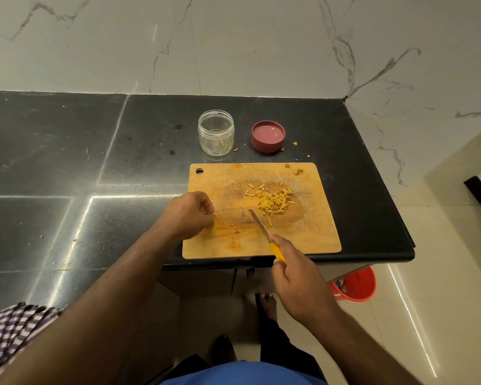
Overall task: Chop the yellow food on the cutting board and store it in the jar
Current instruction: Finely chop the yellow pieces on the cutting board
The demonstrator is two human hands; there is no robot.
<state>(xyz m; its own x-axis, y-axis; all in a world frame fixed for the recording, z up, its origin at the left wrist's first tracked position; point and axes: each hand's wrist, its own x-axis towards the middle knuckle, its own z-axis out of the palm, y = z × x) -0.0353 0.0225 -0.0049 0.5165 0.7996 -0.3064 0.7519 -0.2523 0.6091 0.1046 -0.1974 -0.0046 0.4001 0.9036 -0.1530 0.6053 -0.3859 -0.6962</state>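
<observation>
While the right hand (297, 276) grips the knife (264, 232), its blade tip sits just short of the chopped yellow food (274, 201) on the board (303, 234); the left hand (189, 213) rests fisted, empty, beside; the jar (216, 132) stands beyond.

No readable text anywhere — no labels, brands, numbers

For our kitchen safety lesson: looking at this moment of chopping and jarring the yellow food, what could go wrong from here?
1. The cutting board sits close to the counter's front edge; a push could tip it off.
2. The jar has a narrow mouth, and yellow bits already lie scattered around it, so more may spill.
3. The lid lies open side up with crumbs inside, which could be sealed in.
4. The left hand rests near the knife held by the right hand.
</observation>
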